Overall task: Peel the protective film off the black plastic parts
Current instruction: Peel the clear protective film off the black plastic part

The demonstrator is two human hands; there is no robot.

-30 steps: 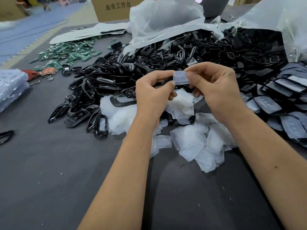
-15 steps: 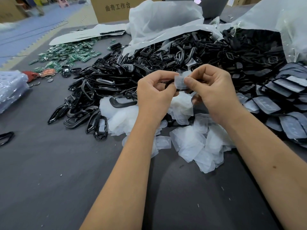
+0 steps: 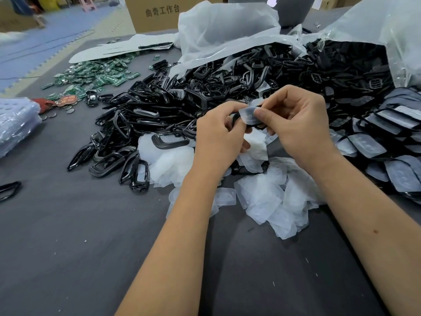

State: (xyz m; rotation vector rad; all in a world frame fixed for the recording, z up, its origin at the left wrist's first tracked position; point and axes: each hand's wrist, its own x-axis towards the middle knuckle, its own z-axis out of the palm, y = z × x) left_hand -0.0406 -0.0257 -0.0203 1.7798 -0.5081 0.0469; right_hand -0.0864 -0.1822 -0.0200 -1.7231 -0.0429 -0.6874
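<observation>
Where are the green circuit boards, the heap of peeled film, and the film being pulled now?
green circuit boards (image 3: 91,77): head view, middle of the scattered pile.
heap of peeled film (image 3: 264,201): head view, centre of the heap.
film being pulled (image 3: 248,115): head view, its flat face.

Green circuit boards (image 3: 91,76) far left; cardboard box (image 3: 157,13) behind.

Peeled films (image 3: 262,197) lie before the parts pile (image 3: 205,96); circuit boards (image 3: 91,76) left, filmed parts (image 3: 387,137) right

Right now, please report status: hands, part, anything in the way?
Left hand grips black part. Right hand pinches film, partly lifted. Peeled film pile lies below; nothing blocks.
</observation>
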